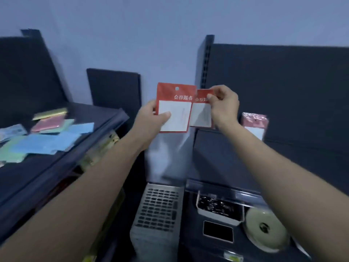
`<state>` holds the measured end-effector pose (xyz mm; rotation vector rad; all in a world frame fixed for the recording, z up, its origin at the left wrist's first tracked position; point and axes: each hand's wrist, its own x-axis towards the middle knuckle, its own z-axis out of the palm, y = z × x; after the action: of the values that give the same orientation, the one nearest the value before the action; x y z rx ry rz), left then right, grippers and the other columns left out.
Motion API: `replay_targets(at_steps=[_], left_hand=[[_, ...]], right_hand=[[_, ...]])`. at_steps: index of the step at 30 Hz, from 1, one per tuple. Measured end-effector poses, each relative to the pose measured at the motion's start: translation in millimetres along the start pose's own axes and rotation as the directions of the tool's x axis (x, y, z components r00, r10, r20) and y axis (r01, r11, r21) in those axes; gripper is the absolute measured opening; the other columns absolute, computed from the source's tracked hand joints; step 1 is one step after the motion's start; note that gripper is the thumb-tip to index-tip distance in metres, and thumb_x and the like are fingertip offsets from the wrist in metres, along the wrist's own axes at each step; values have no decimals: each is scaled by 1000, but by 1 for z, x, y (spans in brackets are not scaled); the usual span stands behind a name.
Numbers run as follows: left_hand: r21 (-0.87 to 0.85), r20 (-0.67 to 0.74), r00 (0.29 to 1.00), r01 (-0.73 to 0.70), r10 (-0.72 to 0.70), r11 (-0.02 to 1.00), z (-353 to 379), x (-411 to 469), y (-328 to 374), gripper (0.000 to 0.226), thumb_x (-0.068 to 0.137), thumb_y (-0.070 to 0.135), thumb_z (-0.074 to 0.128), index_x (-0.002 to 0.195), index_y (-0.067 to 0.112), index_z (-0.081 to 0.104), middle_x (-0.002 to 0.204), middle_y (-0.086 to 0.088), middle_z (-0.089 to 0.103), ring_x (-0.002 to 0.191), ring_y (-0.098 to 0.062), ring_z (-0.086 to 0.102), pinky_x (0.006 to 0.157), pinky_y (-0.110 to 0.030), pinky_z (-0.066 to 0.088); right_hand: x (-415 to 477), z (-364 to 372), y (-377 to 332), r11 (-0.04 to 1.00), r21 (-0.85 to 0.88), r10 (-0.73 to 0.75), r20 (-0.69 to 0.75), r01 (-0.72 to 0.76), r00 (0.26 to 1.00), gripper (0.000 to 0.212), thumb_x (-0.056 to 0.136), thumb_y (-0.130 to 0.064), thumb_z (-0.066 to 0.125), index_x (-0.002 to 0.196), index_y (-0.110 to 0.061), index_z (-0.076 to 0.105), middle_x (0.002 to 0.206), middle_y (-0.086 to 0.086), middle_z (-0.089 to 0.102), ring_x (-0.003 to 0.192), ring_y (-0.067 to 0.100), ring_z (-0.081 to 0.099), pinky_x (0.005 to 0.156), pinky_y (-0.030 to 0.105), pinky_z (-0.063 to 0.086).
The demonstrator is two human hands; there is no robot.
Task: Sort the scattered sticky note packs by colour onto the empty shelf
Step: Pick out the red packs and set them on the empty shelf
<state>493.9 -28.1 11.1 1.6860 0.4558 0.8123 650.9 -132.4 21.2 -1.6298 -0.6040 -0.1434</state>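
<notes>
My left hand [151, 118] grips a red sticky note pack [175, 108] with a white window, held upright in mid-air. Beside it my right hand [223, 104] pinches the top of a second red pack [201, 114], partly tucked behind the first. Both packs hang in front of the gap between two dark shelf units. Another red pack [255, 123] leans upright against the back panel on the right shelf [236, 148]. On the left shelf [90, 133] lie several scattered packs: blue [47, 142], green [11, 154], pink [48, 123] and yellow [51, 112].
A slotted shelf upright [207, 59] stands just behind my right hand. Below are a perforated grey basket [158, 210], a tray of black clips [219, 207], a roll of pale tape [266, 227] and a clear shelf-edge strip [217, 188]. Yellow goods [102, 150] sit under the left shelf.
</notes>
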Motion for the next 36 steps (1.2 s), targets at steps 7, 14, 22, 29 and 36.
replay_targets(at_steps=[7,14,22,29,36], left_hand=[[-55,223,969,124,-109,991,154,25,-13,31,89,-5,54,115,12,56,101,-1,65,89,-16,65,73,-30,55],[24,225,951,214,-214,976,241,45,-44,26,86,-2,60,106,15,60,102,0,67,94,-17,65,79,-31,54],[47,143,930,336,-339,941,266,58,-89,26,86,-3,62,106,14,62,107,-3,67,95,-19,64,76,-30,55],[64,184,913,358,-363,932,283,75,-108,32,88,-7,56,113,13,62,99,2,66,89,-11,63,60,-14,52],[181,229,908,316,-352,931,315,86,-124,30,85,-8,58,111,8,64,94,0,65,78,-8,61,60,-13,49]], right_hand=[[52,-147,85,981,-96,155,-118,-167,981,23,90,-2,57,78,-22,60,83,-5,64,84,15,62,82,31,54],[94,-194,166,956,-126,270,13,-266,963,22,90,3,56,78,-15,59,81,-2,63,78,14,59,71,27,52],[117,-183,236,935,-125,343,76,-332,936,30,90,3,56,70,-20,56,77,-3,62,65,10,57,60,23,52],[140,-179,254,948,-141,293,30,-286,956,34,87,3,59,65,-23,55,72,-6,57,74,11,53,77,30,51],[143,-189,266,958,-150,261,107,-244,959,31,88,3,57,70,-22,58,71,-5,57,72,12,55,79,38,53]])
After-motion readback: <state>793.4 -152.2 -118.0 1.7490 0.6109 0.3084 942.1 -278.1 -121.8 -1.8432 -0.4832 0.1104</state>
